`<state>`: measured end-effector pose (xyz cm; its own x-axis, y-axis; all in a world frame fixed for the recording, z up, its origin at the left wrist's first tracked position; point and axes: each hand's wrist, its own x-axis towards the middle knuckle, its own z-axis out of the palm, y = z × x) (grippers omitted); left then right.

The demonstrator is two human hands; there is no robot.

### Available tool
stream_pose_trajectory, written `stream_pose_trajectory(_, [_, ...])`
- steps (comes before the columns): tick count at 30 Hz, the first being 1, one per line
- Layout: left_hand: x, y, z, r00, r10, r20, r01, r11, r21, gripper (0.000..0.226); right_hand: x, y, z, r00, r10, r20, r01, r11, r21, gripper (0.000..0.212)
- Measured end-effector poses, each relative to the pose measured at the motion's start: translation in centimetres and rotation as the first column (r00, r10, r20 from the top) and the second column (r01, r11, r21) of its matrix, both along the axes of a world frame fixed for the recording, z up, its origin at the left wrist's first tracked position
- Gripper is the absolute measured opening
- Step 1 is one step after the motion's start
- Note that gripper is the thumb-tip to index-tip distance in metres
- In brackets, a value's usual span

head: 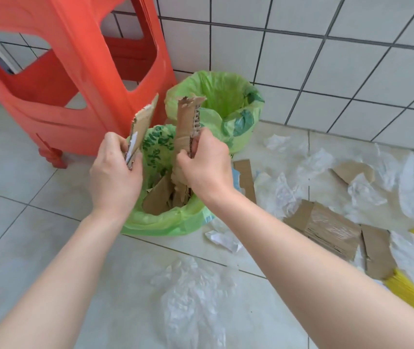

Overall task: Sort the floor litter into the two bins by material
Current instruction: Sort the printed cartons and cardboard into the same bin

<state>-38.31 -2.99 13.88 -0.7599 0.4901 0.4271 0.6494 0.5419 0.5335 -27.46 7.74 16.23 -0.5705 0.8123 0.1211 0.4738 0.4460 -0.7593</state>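
Observation:
Two bins lined with green bags stand by the tiled wall. The near bin (160, 221) holds several torn cardboard pieces; the far bin (241, 119) looks hollow, its bottom hidden. My left hand (115, 172) grips a torn cardboard strip (141, 122) upright over the near bin's left rim. My right hand (204, 163) grips a taller corrugated cardboard strip (187, 122) that stands in the near bin. On the floor to the right lie cardboard pieces (326, 229) and crumpled clear plastic (284, 195). A clear plastic bag (193, 295) lies between my forearms.
A stack of red plastic stools (75, 71) stands left of the bins, close to the near one. Yellow items (407, 290) lie at the right edge, blurred. A crumpled white paper scrap (223, 239) sits by the near bin. White wall tiles run behind.

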Motion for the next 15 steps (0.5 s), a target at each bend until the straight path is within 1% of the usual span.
stream_pose_trajectory(1, [-0.1,0.1,-0.5,1.0,-0.003,-0.01,0.003,0.997,-0.08,0.019,-0.2,0.0,-0.2,0.997,0.035,0.066,-0.032,0.998,-0.048,0.018])
stream_pose_trajectory(3, [-0.2,0.3,-1.4,1.0,-0.015,0.005,0.016,0.954,-0.301,0.019,-0.6,-0.2,-0.5,0.962,0.15,0.227,-0.12,0.983,-0.142,0.034])
stream_pose_trajectory(4, [-0.2,0.4,-1.8,0.999,-0.02,0.031,0.031,0.916,-0.4,0.018,-0.7,-0.2,-0.6,0.946,0.182,0.267,-0.136,0.974,-0.182,0.041])
stream_pose_trajectory(6, [-0.2,0.7,-2.1,0.995,-0.028,0.096,0.075,0.842,-0.535,0.019,-0.8,0.2,-0.5,0.95,0.168,0.263,-0.11,0.969,-0.223,0.046])
stream_pose_trajectory(8, [-0.3,1.0,-2.1,0.989,-0.046,0.139,0.117,0.815,-0.567,0.018,-0.7,0.8,-0.1,0.958,0.135,0.252,-0.083,0.975,-0.208,0.045])
stream_pose_trajectory(11, [-0.4,1.5,-2.1,0.982,-0.077,0.174,0.161,0.823,-0.544,0.017,-0.4,1.5,0.2,0.957,0.142,0.252,-0.094,0.977,-0.191,0.043])
stream_pose_trajectory(15, [-0.2,2.4,-2.1,0.975,-0.092,0.203,0.187,0.836,-0.517,0.021,0.4,1.8,0.5,0.957,0.157,0.244,-0.111,0.975,-0.194,0.024])
